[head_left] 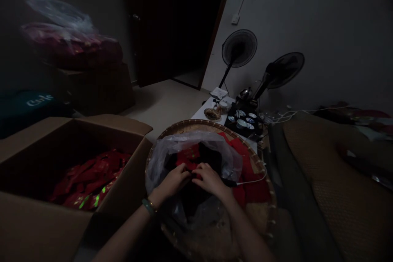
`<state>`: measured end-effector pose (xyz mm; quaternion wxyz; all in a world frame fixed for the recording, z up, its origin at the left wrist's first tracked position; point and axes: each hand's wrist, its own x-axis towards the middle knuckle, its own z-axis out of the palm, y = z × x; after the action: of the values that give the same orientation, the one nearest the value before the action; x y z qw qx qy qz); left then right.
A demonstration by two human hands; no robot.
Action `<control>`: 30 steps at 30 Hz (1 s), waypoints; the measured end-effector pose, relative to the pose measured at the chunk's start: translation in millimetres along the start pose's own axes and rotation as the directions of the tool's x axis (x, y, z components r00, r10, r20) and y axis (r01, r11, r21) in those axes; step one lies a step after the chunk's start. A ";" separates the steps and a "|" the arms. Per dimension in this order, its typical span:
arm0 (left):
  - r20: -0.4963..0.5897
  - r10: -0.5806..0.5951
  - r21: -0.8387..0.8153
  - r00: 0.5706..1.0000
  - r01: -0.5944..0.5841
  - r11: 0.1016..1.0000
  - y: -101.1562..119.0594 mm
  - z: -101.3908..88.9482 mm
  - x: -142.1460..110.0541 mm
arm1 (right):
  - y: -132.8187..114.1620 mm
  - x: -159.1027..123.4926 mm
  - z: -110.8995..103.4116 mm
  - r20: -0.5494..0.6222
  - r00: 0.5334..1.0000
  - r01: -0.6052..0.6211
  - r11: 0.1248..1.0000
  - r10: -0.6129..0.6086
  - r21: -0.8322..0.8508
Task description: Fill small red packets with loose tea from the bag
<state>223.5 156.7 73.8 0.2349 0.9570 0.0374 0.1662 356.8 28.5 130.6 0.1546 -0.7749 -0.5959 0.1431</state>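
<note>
My left hand (175, 179), with a green bangle at its wrist, is closed in a pinch at the near edge of a red piece with faint printed marks (188, 155). Close beside it, my right hand (210, 178) also pinches that edge. Whether the piece is cloth or paper is too dark to tell. Beneath both hands lies an open clear plastic bag (159, 172) with black material (211, 157) inside, on a round woven tray (260, 229). A dark slim object with a white cord (254, 180) lies by my right hand, partly hidden.
Left of the tray stands an open cardboard box (27, 229) holding red packets (95, 176). More red pieces (250, 172) lie on the tray's right side. Beyond are a low table with cups (241, 123), two fans (240, 48) (284, 69), and a woven-mat seat (331, 180) at right.
</note>
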 end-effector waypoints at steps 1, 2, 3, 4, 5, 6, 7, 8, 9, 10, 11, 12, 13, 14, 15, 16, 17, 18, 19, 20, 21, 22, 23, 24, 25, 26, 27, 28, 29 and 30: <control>0.005 0.003 -0.007 1.000 -0.002 1.000 -0.3 0.3 -0.3 | -2.6 0.0 1.2 0.032 0.999 -0.017 0.999 0.018 -0.046; 0.011 0.005 -0.009 1.000 -0.004 1.000 -0.4 0.2 -0.6 | -4.3 0.5 2.3 0.058 0.998 -0.028 0.997 0.032 -0.076; 0.018 0.004 -0.006 1.000 -0.004 1.000 -0.4 -0.2 -1.0 | -5.1 1.5 3.5 0.084 0.996 -0.030 0.995 0.038 -0.097; 0.026 0.000 0.001 1.000 0.000 1.000 -0.3 -1.1 -1.3 | -5.3 2.7 4.5 0.109 0.993 -0.027 0.994 0.039 -0.111; 0.034 -0.004 0.009 0.999 0.004 1.000 0.0 -2.2 -1.7 | -5.0 3.8 5.3 0.129 0.991 -0.024 0.992 0.039 -0.120; 0.042 -0.009 0.020 0.999 0.008 1.000 0.2 -3.4 -1.9 | -4.5 4.8 5.8 0.142 0.989 -0.025 0.992 0.043 -0.127; 0.049 -0.013 0.030 0.999 0.011 0.999 0.5 -4.7 -2.1 | -4.0 5.5 5.8 0.148 0.988 -0.033 0.991 0.053 -0.131; 0.056 -0.015 0.039 0.998 0.013 0.999 0.8 -5.9 -2.3 | -3.5 5.8 5.4 0.149 0.987 -0.047 0.990 0.066 -0.131; 0.063 -0.015 0.045 0.998 0.012 0.999 1.1 -7.0 -2.3 | -3.0 5.8 4.7 0.150 0.985 -0.064 0.990 0.082 -0.127; 0.072 -0.016 0.050 0.997 0.012 0.999 1.3 -7.9 -2.3 | -2.7 5.6 3.8 0.151 0.984 -0.080 0.989 0.098 -0.121; 0.083 -0.018 0.054 0.996 0.013 0.998 1.6 -8.6 -2.1 | -2.5 5.2 3.0 0.153 0.982 -0.093 0.988 0.111 -0.120; 0.097 -0.021 0.059 0.995 0.016 0.998 1.9 -9.2 -1.9 | -2.4 4.6 2.5 0.155 0.981 -0.100 0.987 0.120 -0.127; 0.114 -0.025 0.065 0.993 0.018 0.998 2.3 -9.5 -1.6 | -2.4 4.1 2.4 0.156 0.980 -0.100 0.984 0.123 -0.147; 0.131 -0.027 0.073 0.991 0.018 0.997 2.7 -9.5 -1.3 | -2.5 3.7 2.8 0.157 0.980 -0.096 0.980 0.124 -0.177; 0.148 -0.028 0.082 0.989 0.016 0.997 3.2 -9.4 -0.9 | -2.7 3.5 3.8 0.159 0.979 -0.093 0.971 0.129 -0.219; 0.164 -0.029 0.090 0.986 0.014 0.996 3.7 -9.1 -0.4 | -2.9 3.5 5.0 0.164 0.977 -0.092 0.960 0.138 -0.263; 0.174 -0.027 0.095 0.984 0.011 0.995 4.1 -8.6 0.0 | -3.1 3.6 6.3 0.171 0.974 -0.091 0.949 0.148 -0.303; 0.177 -0.025 0.100 0.984 0.008 0.995 4.5 -8.3 0.3 | -3.3 3.8 7.3 0.176 0.972 -0.091 0.939 0.156 -0.332; 0.176 -0.024 0.104 0.984 0.006 0.995 4.7 -8.0 0.5 | -3.4 4.0 7.6 0.177 0.971 -0.092 0.934 0.161 -0.345; 0.170 -0.024 0.108 0.985 0.005 0.994 4.8 -8.1 0.5 | -3.5 4.1 7.1 0.175 0.971 -0.093 0.935 0.160 -0.342; 0.164 -0.024 0.113 0.986 0.006 0.994 4.9 -8.4 0.4 | -3.6 4.1 5.7 0.170 0.973 -0.094 0.942 0.155 -0.323; 0.156 -0.026 0.120 0.987 0.007 0.993 4.8 -9.1 0.2 | -3.7 3.9 3.5 0.172 0.974 -0.093 0.952 0.148 -0.291; 0.147 -0.028 0.127 0.989 0.009 0.992 4.8 -9.9 -0.2 | -4.0 3.6 0.7 0.183 0.973 -0.092 0.964 0.141 -0.251; 0.140 -0.029 0.133 0.990 0.010 0.991 4.8 -10.7 -0.6 | -4.5 3.2 -2.2 0.199 0.970 -0.097 0.973 0.139 -0.209; 0.134 -0.027 0.136 0.991 0.008 0.991 5.0 -11.3 -1.0 | -5.4 2.9 -5.0 0.214 0.965 -0.111 0.978 0.149 -0.178; 0.133 -0.020 0.136 0.991 0.001 0.991 5.4 -11.5 -1.3 | -6.7 2.7 -7.2 0.223 0.960 -0.135 0.977 0.171 -0.167; 0.134 -0.008 0.133 0.991 -0.010 0.991 6.0 -11.1 -1.5 | -8.3 2.8 -8.6 0.224 0.953 -0.166 0.970 0.205 -0.180; 0.137 0.006 0.127 0.991 -0.023 0.992 6.9 -10.0 -1.5 | -10.0 3.2 -9.0 0.216 0.945 -0.199 0.956 0.245 -0.214; 0.143 0.021 0.122 0.990 -0.039 0.992 8.0 -8.1 -1.3 | -11.9 3.9 -8.3 0.205 0.937 -0.227 0.939 0.283 -0.260; 0.149 0.036 0.118 0.988 -0.053 0.992 9.3 -5.8 -1.1 | -13.6 4.9 -6.6 0.199 0.929 -0.245 0.921 0.313 -0.304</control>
<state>220.4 150.9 82.6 0.1748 0.9797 0.0087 0.0980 348.7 36.0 142.0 -0.0504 -0.8426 -0.5070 0.1742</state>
